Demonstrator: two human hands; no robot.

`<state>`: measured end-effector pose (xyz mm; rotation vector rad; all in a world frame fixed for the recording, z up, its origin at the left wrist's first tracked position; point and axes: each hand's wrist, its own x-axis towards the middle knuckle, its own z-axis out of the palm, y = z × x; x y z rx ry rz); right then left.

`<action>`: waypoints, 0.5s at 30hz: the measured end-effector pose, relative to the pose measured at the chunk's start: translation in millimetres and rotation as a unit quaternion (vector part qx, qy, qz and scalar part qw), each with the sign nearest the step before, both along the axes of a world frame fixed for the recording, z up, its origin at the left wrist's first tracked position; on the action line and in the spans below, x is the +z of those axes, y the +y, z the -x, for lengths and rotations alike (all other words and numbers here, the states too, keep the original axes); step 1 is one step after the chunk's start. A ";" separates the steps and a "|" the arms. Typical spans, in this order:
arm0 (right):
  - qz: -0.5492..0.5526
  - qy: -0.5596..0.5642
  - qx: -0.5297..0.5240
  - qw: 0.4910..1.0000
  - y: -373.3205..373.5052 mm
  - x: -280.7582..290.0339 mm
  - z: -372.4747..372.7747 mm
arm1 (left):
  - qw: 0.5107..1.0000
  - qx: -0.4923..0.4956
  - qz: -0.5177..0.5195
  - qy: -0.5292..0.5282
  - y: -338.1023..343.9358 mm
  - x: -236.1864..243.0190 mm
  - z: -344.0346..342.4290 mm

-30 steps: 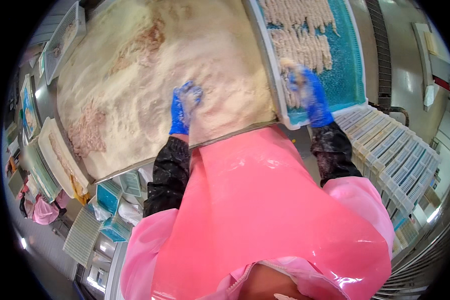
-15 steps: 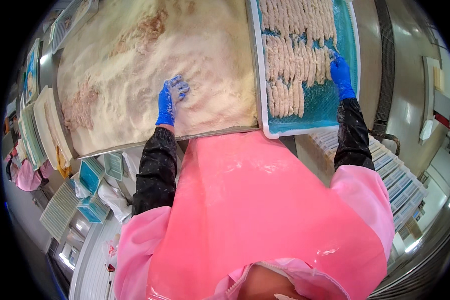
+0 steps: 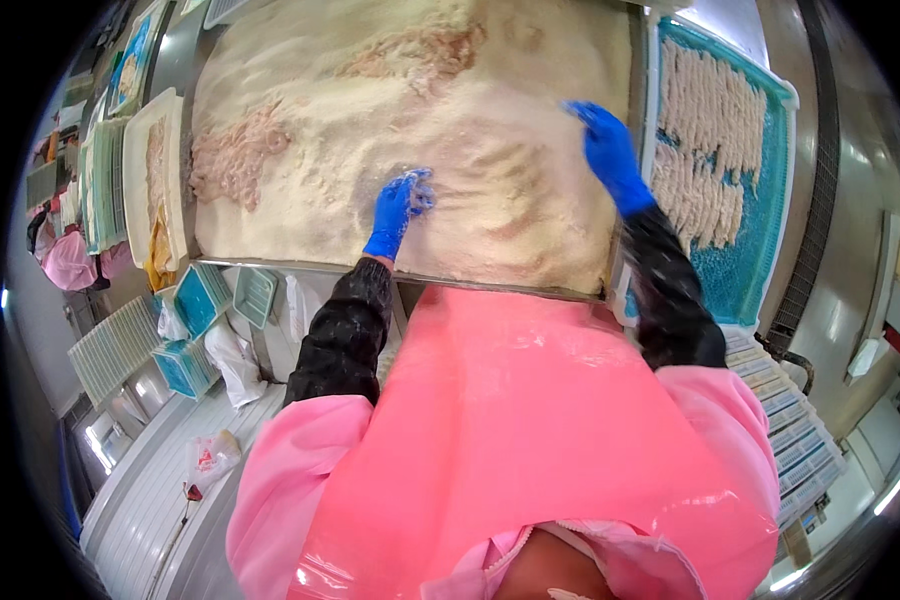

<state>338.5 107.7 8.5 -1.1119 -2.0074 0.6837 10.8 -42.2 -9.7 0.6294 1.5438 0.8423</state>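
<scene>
Over the wide metal tray of pale crumbs [image 3: 320, 170], my left hand [image 3: 398, 212] in a blue glove hangs low near the front. Its fingers are loosely curled and apart, dusted with crumbs, and nothing shows in them. My right hand [image 3: 612, 160], also gloved in blue, is above the tray's right side, fingers stretched out to the left and nothing visible in them. Raw pink meat strips lie half-buried in two heaps, one at the left [image 3: 235, 150] and one at the back [image 3: 425, 55]. Crumb-coated strips [image 3: 710, 100] lie in rows on a blue-lined white tray [image 3: 760, 250] at the right.
A white tub [image 3: 175, 180] of pink meat stands beyond the crumb tray's left edge. Blue baskets [image 3: 202, 300] and a stack of pale trays [image 3: 120, 330] are at lower left. Stacked white crates [image 3: 790, 430] stand below the right tray. A floor grate [image 3: 805, 240] runs at far right.
My right hand has left the rows of coated strips and moved left over the crumbs. My left hand stays low over the crumbs. The whole view has shifted, so the trays sit further right.
</scene>
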 end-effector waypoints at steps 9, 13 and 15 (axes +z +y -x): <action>0.110 0.121 -0.042 0.986 31.6 -85.5 166.2 | 0.974 0.029 0.110 -0.196 13.8 -7.7 24.8; -0.134 -0.058 -0.042 0.988 118.2 -58.2 181.8 | 0.976 -0.002 0.096 -0.198 17.5 2.4 22.7; -0.151 -0.235 -0.014 0.960 136.0 -43.9 186.1 | 0.973 -0.009 0.083 -0.216 14.4 -13.3 26.9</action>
